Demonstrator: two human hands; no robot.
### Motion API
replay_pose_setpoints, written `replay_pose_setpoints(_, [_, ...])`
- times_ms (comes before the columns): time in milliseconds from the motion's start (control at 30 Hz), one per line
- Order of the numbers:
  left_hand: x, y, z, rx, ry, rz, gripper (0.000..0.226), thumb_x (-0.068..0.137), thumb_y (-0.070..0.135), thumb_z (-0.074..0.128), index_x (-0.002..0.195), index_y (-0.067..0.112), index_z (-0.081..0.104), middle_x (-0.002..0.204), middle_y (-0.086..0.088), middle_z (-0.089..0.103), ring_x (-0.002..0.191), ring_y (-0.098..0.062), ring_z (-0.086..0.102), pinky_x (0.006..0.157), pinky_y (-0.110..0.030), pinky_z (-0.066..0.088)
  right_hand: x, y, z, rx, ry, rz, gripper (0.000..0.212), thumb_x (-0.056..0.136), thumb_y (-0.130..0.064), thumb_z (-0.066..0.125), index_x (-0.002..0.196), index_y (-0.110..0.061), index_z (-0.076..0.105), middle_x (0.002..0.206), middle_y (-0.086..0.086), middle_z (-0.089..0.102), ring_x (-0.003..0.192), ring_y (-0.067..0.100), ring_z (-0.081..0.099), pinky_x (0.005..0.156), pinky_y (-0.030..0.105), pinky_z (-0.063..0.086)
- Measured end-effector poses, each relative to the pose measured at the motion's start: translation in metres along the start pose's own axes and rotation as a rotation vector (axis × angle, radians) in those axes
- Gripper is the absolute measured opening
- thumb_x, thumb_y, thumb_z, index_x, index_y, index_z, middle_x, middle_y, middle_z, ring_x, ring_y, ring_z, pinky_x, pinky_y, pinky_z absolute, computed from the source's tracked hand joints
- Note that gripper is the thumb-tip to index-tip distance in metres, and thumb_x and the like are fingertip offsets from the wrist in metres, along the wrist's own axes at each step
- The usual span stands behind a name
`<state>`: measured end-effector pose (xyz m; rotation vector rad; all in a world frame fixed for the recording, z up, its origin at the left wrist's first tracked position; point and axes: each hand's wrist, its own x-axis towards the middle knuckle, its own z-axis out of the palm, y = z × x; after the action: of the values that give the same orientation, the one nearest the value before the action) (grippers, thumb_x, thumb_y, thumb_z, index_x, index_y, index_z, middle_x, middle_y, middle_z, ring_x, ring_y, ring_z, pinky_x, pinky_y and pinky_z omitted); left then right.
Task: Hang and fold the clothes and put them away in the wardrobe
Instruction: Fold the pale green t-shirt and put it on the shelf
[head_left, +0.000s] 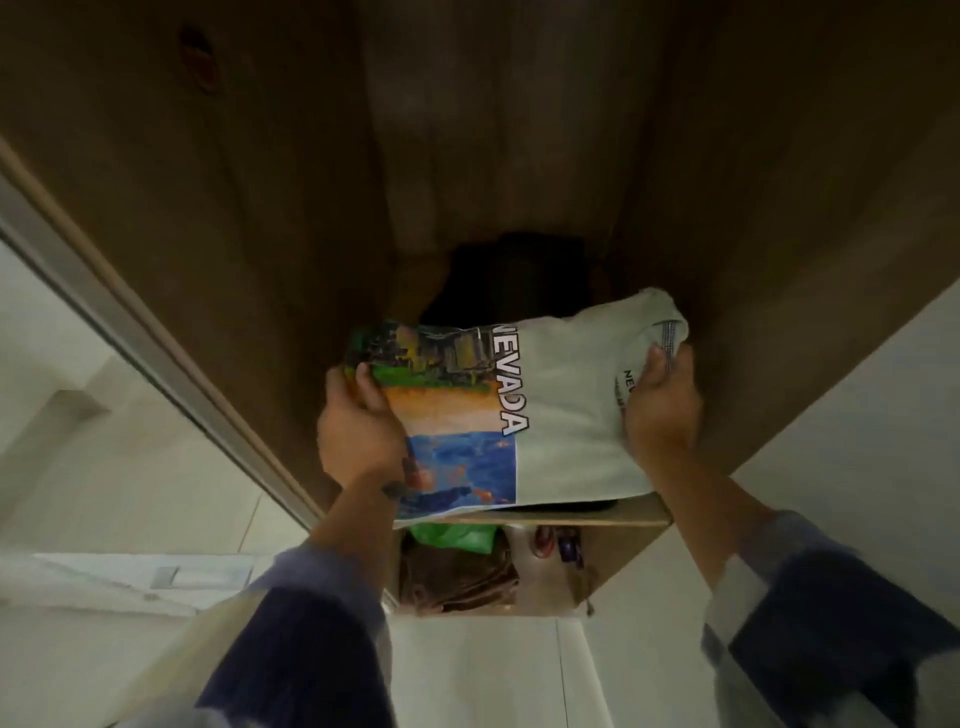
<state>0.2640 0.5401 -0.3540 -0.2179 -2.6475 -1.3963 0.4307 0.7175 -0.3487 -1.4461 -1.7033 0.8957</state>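
Folded T-shirt (566, 410), pale with a colourful "NEVADA" print, sits at the near edge of a wooden wardrobe shelf (639, 517). Left hand (358, 431) grips its printed left end, thumb on top; right hand (662, 410) grips its right end by the collar. Below the shelf lie a green item (457, 538) and brown folded cloth (457, 582).

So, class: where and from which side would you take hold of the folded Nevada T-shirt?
Take the folded T-shirt by its two short ends, from either side, as the left hand and right hand do: thumbs on top, fingers beneath. It is wide, flat and floppy, so end support likely keeps the fold.
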Motion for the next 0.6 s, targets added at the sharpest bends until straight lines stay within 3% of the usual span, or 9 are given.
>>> replay_pose_setpoints(100, [0.008,-0.022,0.032,0.035,-0.048,-0.023,0.034,0.1,0.04,0.035,0.114,0.015,0.052,0.102,-0.022,0.064,0.095,-0.042,0.058,0.067,-0.036,0.037,0.012,0.033,0.029,-0.032,0.009,0.054,0.042,0.102,-0.035,0.029,0.131,-0.008,0.042,0.113,0.026,0.06,0.105,0.04,0.058,0.083,0.041,0.045])
replay_pose_setpoints(167, [0.014,-0.034,0.05,0.061,-0.073,-0.041,0.034,0.1,0.04,0.035,0.115,0.016,0.052,0.105,-0.022,0.063,0.097,-0.041,0.058,0.07,-0.037,0.04,0.018,0.052,0.046,-0.083,0.006,0.084,0.044,0.102,-0.038,0.027,0.134,-0.01,0.039,0.116,0.027,0.059,0.108,0.042,0.056,0.088,0.045,0.045])
replay_pose_setpoints(300, [0.022,-0.062,0.08,0.101,-0.13,-0.03,0.035,0.1,0.04,0.034,0.115,0.014,0.051,0.108,-0.023,0.062,0.099,-0.042,0.057,0.073,-0.038,0.042,0.026,0.078,0.068,-0.173,-0.005,0.068,0.038,0.102,-0.039,0.025,0.125,-0.013,0.04,0.116,0.023,0.058,0.105,0.041,0.056,0.083,0.041,0.043])
replay_pose_setpoints(467, [0.029,-0.081,0.093,0.198,-0.163,-0.078,0.039,0.098,0.042,0.036,0.115,0.012,0.054,0.111,-0.023,0.062,0.103,-0.042,0.057,0.079,-0.04,0.045,0.031,0.092,0.077,-0.293,-0.052,0.155,0.039,0.101,-0.04,0.025,0.133,-0.021,0.035,0.122,0.023,0.055,0.11,0.041,0.053,0.087,0.045,0.042])
replay_pose_setpoints(533, [0.029,-0.078,0.094,0.212,-0.121,-0.123,0.042,0.098,0.043,0.033,0.119,0.011,0.051,0.116,-0.022,0.06,0.107,-0.042,0.056,0.082,-0.042,0.044,0.029,0.092,0.079,-0.395,0.008,0.082,0.043,0.1,-0.04,0.027,0.138,-0.021,0.032,0.129,0.023,0.049,0.115,0.04,0.049,0.09,0.047,0.04])
replay_pose_setpoints(600, [0.024,-0.07,0.091,0.182,-0.034,-0.119,0.044,0.098,0.042,0.032,0.128,0.011,0.044,0.128,-0.018,0.053,0.115,-0.04,0.051,0.088,-0.046,0.042,0.024,0.086,0.078,-0.565,0.107,-0.12,0.052,0.098,-0.046,0.024,0.144,-0.023,0.029,0.139,0.022,0.041,0.123,0.039,0.042,0.098,0.05,0.035])
